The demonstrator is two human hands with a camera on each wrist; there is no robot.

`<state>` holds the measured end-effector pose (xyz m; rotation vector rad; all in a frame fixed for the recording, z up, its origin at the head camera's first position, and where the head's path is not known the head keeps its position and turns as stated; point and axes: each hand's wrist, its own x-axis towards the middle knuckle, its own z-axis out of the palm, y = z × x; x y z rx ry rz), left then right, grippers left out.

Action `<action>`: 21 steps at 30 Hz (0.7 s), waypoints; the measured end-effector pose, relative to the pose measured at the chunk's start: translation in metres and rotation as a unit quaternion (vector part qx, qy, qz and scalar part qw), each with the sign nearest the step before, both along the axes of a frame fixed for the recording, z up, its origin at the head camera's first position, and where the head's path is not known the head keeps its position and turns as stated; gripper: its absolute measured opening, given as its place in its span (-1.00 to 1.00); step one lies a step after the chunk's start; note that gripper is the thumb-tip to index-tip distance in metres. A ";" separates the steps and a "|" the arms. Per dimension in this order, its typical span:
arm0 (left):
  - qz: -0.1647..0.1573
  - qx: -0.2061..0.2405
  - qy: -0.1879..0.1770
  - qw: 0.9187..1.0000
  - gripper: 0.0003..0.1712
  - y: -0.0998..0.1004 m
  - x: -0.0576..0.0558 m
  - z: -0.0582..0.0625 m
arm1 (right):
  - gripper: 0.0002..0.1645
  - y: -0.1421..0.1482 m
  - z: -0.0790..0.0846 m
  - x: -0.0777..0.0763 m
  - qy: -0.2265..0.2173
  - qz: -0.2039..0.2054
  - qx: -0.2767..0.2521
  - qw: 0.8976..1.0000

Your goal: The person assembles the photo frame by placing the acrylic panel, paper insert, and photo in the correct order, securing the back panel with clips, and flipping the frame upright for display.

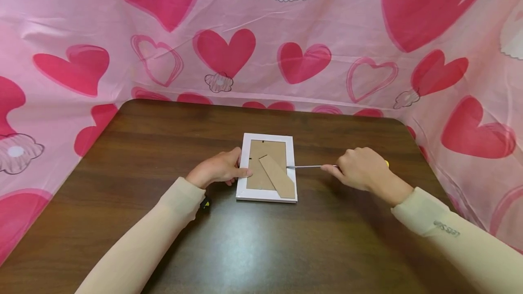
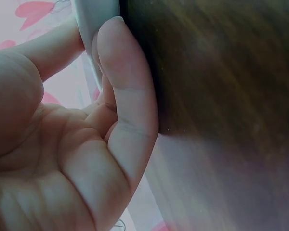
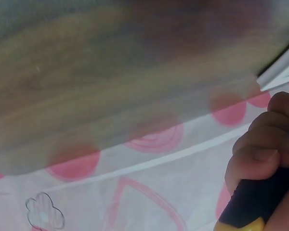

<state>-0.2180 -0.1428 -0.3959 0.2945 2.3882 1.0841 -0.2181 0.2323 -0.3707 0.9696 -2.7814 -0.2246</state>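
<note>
A white picture frame point(image 1: 289, 149) lies back side up on the table, its brown backing board point(image 1: 269, 148) and slanted easel leg point(image 1: 278, 176) showing. My left hand point(image 1: 218, 167) grips the frame's left side, thumb over the border and fingers along the outer edge. In the left wrist view, the fingers point(image 2: 132, 101) curl beside the white edge point(image 2: 94, 29). To the right, my right hand point(image 1: 361, 169) holds a screwdriver point(image 1: 308, 166) by its black and yellow handle point(image 3: 257, 199). The thin metal shaft points left, its tip at the backing's right edge.
The dark wooden table point(image 1: 163, 121) extends around the frame. Pink cloth with red hearts point(image 1: 304, 62) hangs behind and along both sides. A small black and yellow thing point(image 1: 205, 202) shows beside the left cuff.
</note>
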 end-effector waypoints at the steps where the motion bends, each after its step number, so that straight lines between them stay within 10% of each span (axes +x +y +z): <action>1: 0.000 0.000 0.000 1.000 -0.56 0.000 0.000 0.000 | -0.21 -0.001 0.003 0.000 0.003 0.003 0.003 1.000; 21: -0.002 -0.009 -0.004 1.000 -0.53 0.003 -0.001 0.001 | -0.27 -0.029 0.044 -0.007 -0.009 0.009 0.113 0.993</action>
